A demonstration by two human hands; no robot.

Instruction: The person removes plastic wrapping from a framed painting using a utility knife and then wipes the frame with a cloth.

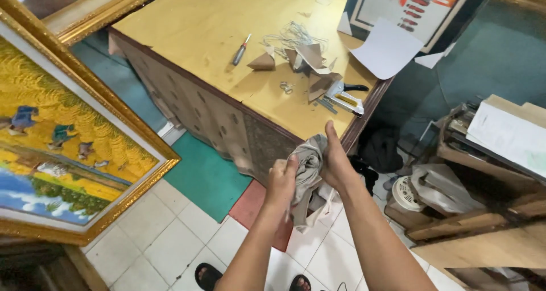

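Head view, looking down at two bare forearms over a tiled floor.

Item 1: grey cloth [307, 174], crumpled, held in the air between both hands, in front of the near corner of the counter [199, 29] and above the floor tiles [170, 234]. Long axis runs roughly top to bottom in the picture: the upper end is bunched near the thumbs, the loose lower end hangs toward the floor.

Item 2: left hand [282, 180], grip closed on the cloth's left side, thumb pressed up against the fabric.

Item 3: right hand [336, 163], grip closed on the cloth's right side, thumb raised along the upper fold.

Step in hand, by judgement: the cloth is being gathered or wrung between the two hands, away from any surface. A next move would call for both hands keeping hold while one shifts along the fabric, since the hanging tail is loose.

Item 4: counter, covered in tan paper, carrying a screwdriver [241, 50], folded cardboard scraps [310, 63], a tangle of wire [293, 36], a staple gun [344, 98] and a white sheet [387, 48] overhanging the far edge.

Item 5: gilt-framed landscape painting [57, 149], leaning at left, well apart from the hands.

Item 6: small white fan [406, 193] among wooden boards on the floor at right.

Item 7: black sandals [207, 275] at the bottom edge.
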